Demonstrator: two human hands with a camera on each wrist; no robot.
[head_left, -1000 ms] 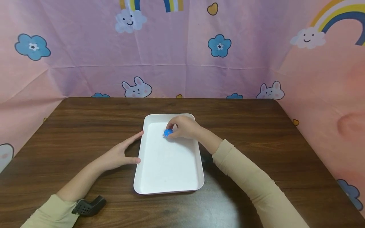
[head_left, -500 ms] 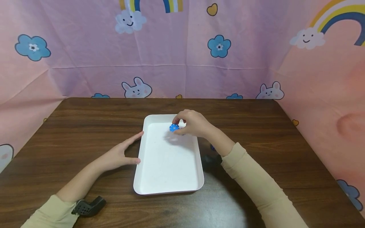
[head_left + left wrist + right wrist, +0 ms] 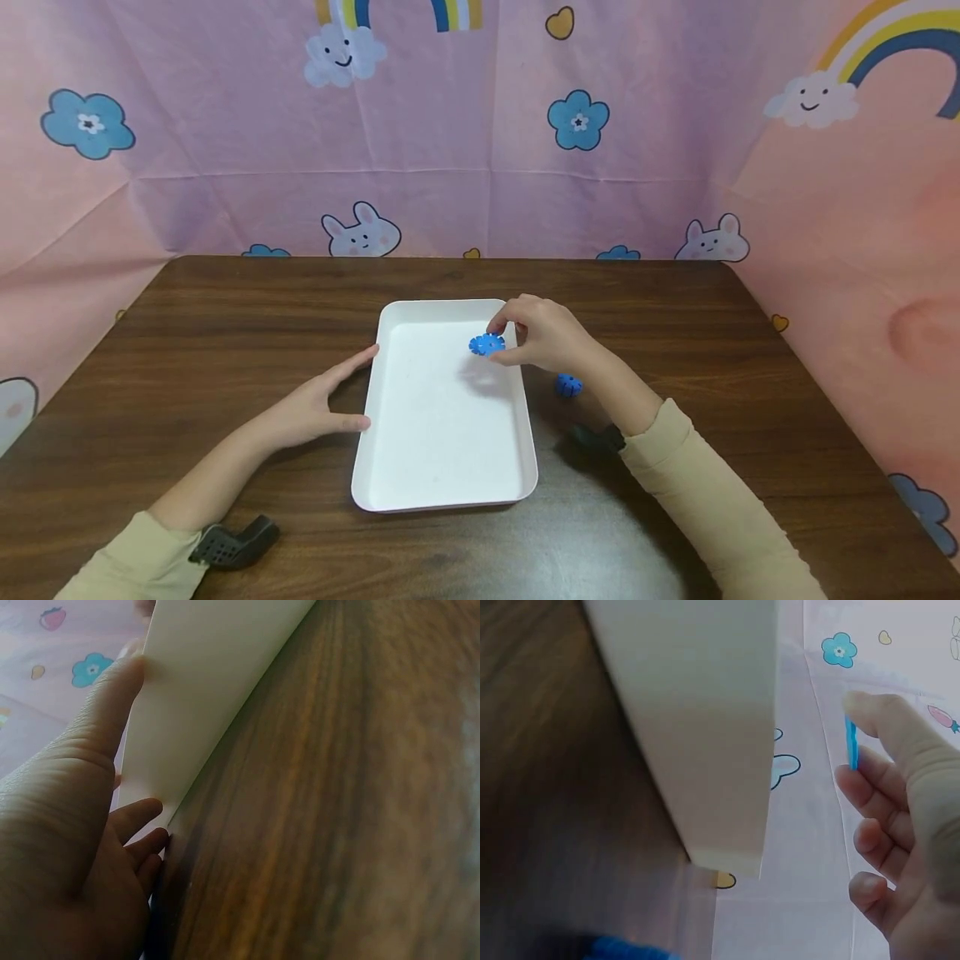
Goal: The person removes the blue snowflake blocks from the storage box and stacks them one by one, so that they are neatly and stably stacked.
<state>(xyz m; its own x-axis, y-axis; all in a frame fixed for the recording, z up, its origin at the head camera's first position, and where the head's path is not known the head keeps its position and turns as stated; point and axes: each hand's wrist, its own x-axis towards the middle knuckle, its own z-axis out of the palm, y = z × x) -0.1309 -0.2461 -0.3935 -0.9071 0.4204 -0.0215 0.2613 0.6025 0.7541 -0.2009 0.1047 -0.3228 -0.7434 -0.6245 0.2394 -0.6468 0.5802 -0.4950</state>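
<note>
A white rectangular tray (image 3: 442,425) lies on the table. My left hand (image 3: 300,412) rests against its left side, thumb and fingers spread and straight; in the left wrist view the fingertips (image 3: 139,814) meet the tray's outer wall (image 3: 202,690). Above the tray's far right corner, my right hand (image 3: 543,333) pinches blue notched snowflake discs (image 3: 486,344) between thumb and fingers. The right wrist view shows the held piece edge-on as a thin blue disc (image 3: 852,742). Another blue notched piece (image 3: 568,385) lies on the table right of the tray, under the right forearm.
The brown wood-grain table (image 3: 225,333) reaches back to a pink and lilac printed cloth (image 3: 450,125). A black wrist mount (image 3: 234,543) sits at the left cuff, and another dark mount (image 3: 597,437) shows beneath the right wrist.
My right hand has risen from the tray floor and moved right, carrying the blue snowflake discs. The blue piece on the table has come into sight. My left hand has stayed put.
</note>
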